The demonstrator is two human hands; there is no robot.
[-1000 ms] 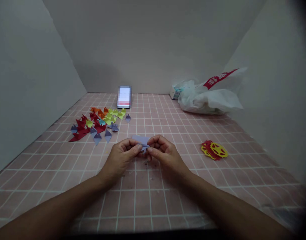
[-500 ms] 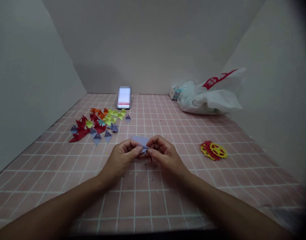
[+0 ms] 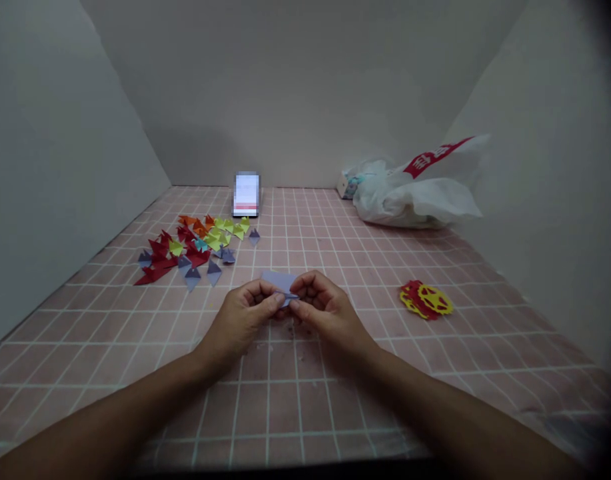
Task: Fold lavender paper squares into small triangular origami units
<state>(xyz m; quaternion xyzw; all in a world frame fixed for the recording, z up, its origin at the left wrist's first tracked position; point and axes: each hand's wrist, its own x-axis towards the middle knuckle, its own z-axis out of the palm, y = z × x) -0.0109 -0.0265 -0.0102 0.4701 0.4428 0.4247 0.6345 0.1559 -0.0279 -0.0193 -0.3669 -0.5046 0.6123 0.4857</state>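
Pink gridded cloth (image 3: 305,413) below — left hand (image 3: 245,310) and right hand (image 3: 328,308) both pinch purple paper (image 3: 276,278) — folded shapes (image 3: 198,256) beyond, leftward.

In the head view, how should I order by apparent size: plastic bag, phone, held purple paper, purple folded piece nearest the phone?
1. Plastic bag
2. Phone and held purple paper: unsure, the paper is partly hidden
3. Purple folded piece

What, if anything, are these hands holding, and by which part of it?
A piece of purple paper, held at its left side by the left hand and at its right side by the right hand; its exact edges are partly hidden.
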